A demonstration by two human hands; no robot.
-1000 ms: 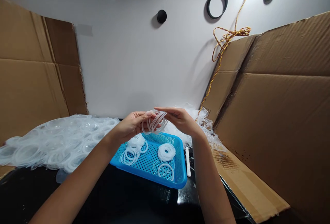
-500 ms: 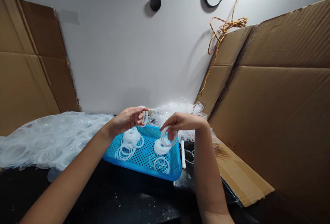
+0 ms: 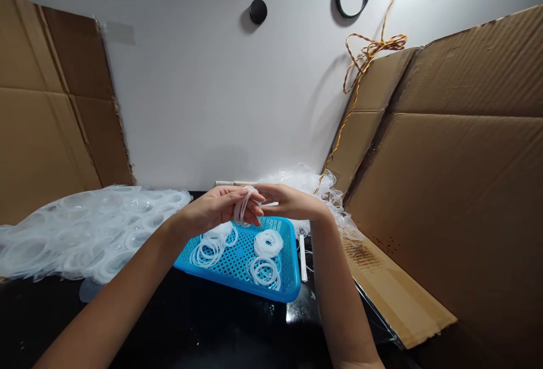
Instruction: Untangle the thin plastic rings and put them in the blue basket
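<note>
Several thin translucent rings [image 3: 242, 209] hang from the fingers of my left hand [image 3: 220, 205], which is closed on them above the back of a blue perforated basket [image 3: 237, 286]. My right hand [image 3: 283, 200] meets it from the right, its fingertips at the rings and partly hidden behind my left fingers; whether it grips any ring does not show. Inside the basket lie ring piles at the left [image 3: 207, 252], a neat ring stack [image 3: 268, 243] at the right and looser rings [image 3: 263, 273] in front of that stack.
A large heap of translucent ring sheets [image 3: 97, 222] spreads at the left. Tangled clear scraps [image 3: 333, 199] lie behind the basket, and a white stick [image 3: 302, 258] beside it. Cardboard panels [image 3: 458, 188] stand at both sides. A twisted yellow cord [image 3: 356, 83] hangs down the wall.
My right hand has moved left from over the right stack to my left hand. The rings it held have left the stack area, and more loose rings show in front of the stack.
</note>
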